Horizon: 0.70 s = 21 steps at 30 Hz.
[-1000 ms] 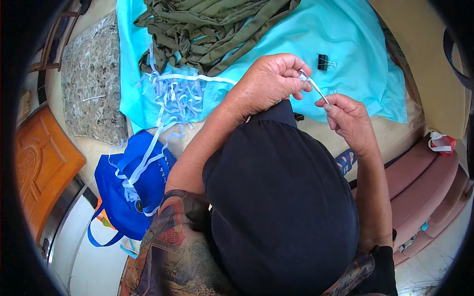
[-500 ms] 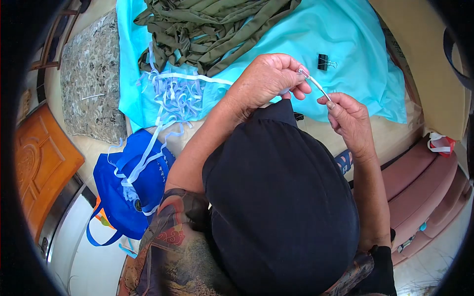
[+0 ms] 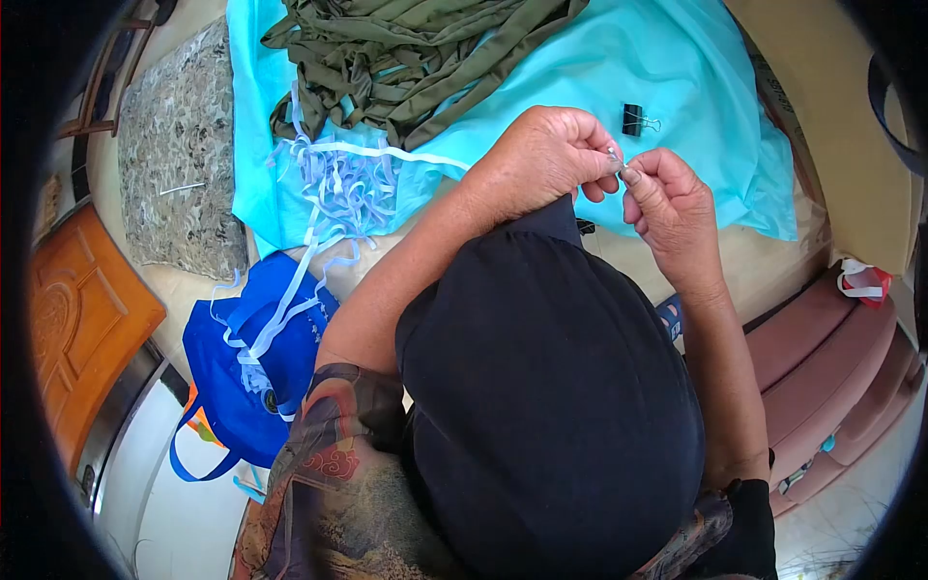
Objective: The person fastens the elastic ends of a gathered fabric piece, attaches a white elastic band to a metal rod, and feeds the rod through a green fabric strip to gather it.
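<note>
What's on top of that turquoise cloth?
On the cloth lie olive strips, pale ribbons and a black clip. Whatever lies beneath the strips or behind the left hand is covered.

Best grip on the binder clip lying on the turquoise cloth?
I'd pinch the binder clip by its black body, fingers coming down from above. The body is the compact, solid part; the thin wire handle sticks out to the picture's right and looks likelier to slip. Bare turquoise cloth surrounds it.

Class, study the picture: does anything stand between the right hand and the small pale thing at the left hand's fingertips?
Nothing visible: the right hand has its fingertips at the small pale thing. The black clip lies beyond them.
</note>
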Each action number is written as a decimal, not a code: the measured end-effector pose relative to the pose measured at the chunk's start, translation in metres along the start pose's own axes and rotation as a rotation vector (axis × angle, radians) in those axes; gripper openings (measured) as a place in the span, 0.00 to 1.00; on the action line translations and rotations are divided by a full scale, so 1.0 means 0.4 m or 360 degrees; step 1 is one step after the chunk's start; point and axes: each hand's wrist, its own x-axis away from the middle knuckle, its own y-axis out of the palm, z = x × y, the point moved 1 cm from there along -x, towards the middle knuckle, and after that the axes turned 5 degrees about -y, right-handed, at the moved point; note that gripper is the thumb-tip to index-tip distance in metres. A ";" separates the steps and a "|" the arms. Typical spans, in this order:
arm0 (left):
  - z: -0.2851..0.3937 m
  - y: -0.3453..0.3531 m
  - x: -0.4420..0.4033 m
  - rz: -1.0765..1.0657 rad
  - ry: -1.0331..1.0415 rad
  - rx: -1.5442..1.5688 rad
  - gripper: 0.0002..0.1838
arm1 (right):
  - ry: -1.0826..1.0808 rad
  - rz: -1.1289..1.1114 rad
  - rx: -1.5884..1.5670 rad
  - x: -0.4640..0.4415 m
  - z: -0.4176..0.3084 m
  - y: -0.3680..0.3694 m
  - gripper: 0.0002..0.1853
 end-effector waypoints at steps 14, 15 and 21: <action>0.009 0.002 0.000 -0.0050 -0.0159 0.0155 0.08 | 0.0146 0.0153 -0.0331 0.014 -0.004 0.024 0.08; 0.011 0.002 0.001 -0.0053 -0.0166 0.0157 0.08 | 0.0157 0.0150 -0.0328 0.014 -0.006 0.023 0.08; 0.003 -0.003 -0.001 -0.0084 -0.0132 0.0203 0.09 | 0.0207 0.0115 -0.0380 0.018 -0.010 0.018 0.08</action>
